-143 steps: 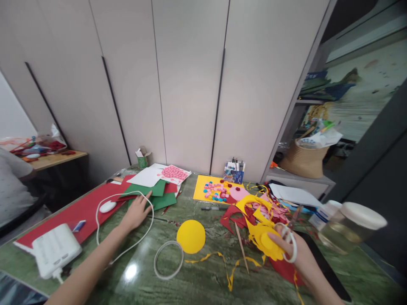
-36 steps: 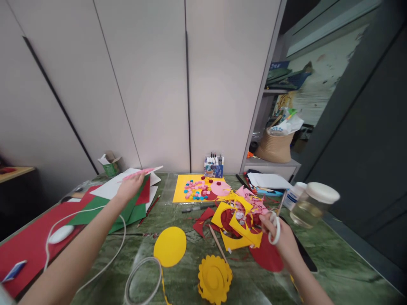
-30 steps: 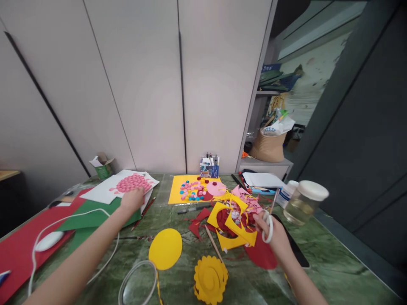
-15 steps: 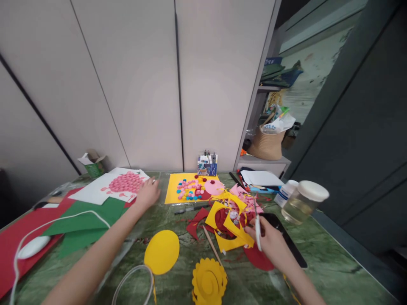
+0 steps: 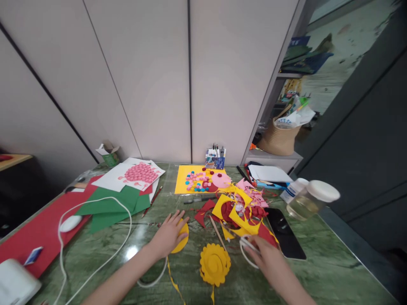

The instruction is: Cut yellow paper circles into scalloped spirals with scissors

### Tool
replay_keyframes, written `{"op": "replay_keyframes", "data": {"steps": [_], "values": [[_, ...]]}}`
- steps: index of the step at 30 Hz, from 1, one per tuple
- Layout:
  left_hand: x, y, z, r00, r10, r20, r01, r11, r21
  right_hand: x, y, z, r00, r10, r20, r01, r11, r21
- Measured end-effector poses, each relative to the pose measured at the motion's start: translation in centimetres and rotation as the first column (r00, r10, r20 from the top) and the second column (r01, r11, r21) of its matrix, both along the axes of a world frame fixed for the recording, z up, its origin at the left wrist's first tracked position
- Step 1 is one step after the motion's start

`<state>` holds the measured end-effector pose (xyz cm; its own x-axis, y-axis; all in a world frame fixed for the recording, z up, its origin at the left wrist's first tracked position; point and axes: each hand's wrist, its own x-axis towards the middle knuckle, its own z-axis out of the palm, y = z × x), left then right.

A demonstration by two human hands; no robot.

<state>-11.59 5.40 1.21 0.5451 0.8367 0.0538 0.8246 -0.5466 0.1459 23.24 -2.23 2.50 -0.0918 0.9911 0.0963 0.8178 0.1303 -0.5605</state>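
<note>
My left hand (image 5: 170,234) lies flat with its fingers spread on a yellow paper circle (image 5: 182,239) on the green marble table (image 5: 321,267). My right hand (image 5: 265,259) is low over the table, its fingers closed on the white handle loop of a pair of scissors (image 5: 245,250). A yellow paper spiral flower (image 5: 215,264) lies between the two hands. Just beyond the right hand is a heap of yellow and red paper scraps (image 5: 240,209). A thin wooden stick (image 5: 218,232) lies beside the heap.
A black phone (image 5: 284,233) and a glass jar (image 5: 310,201) sit at the right. Green paper (image 5: 111,207), red paper (image 5: 34,228), a white mouse (image 5: 70,222) with its cable and a pink-dotted sheet (image 5: 141,173) are at the left. A yellow sheet with beads (image 5: 197,180) lies at the back.
My left hand has left the papers at the far left and come down onto the yellow circle. My right hand has lowered with the scissors to the table near the spiral flower.
</note>
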Motion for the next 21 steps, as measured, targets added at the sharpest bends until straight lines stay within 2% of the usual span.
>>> {"op": "replay_keyframes", "data": {"steps": [5,7,9,11,12,14,16,18,19,21], "values": [[-0.1,-0.4,1.3,0.999,0.023,0.030,-0.023,1.000,0.007,0.4,-3.0,-3.0,0.996,-0.070,0.059,0.063,0.991,0.114],[-0.3,-1.2,1.8,0.998,0.033,0.044,-0.033,0.999,0.003,0.8,-3.2,-2.9,0.994,-0.052,0.100,0.040,0.993,0.113],[-0.9,-2.2,2.1,0.997,0.057,0.060,-0.058,0.998,0.007,1.3,-2.1,-1.3,0.989,-0.031,0.143,0.026,0.999,0.038],[-1.7,-3.4,2.2,0.991,0.094,0.092,-0.098,0.994,0.040,2.2,1.0,1.7,0.977,-0.011,0.213,0.026,0.998,-0.065],[-2.0,-4.0,2.1,0.987,0.113,0.111,-0.121,0.991,0.064,2.7,3.4,3.4,0.971,-0.023,0.239,0.041,0.997,-0.070],[-2.3,-5.2,1.8,0.975,0.161,0.152,-0.184,0.972,0.146,3.9,9.5,6.7,0.945,-0.136,0.296,0.143,0.990,-0.001],[-2.1,-6.2,1.2,0.964,0.196,0.179,-0.235,0.945,0.228,4.8,16.0,8.7,0.917,-0.230,0.327,0.224,0.973,0.057],[-1.6,-7.1,0.5,0.963,0.180,0.201,-0.234,0.928,0.291,5.2,21.3,8.9,0.888,-0.289,0.359,0.276,0.957,0.089],[-1.5,-7.4,0.1,0.967,0.147,0.208,-0.210,0.922,0.326,5.1,23.1,8.3,0.876,-0.304,0.374,0.290,0.952,0.095],[-1.6,-7.9,-1.0,0.978,0.045,0.203,-0.125,0.909,0.397,4.6,24.9,6.3,0.858,-0.314,0.406,0.305,0.948,0.089]]}}
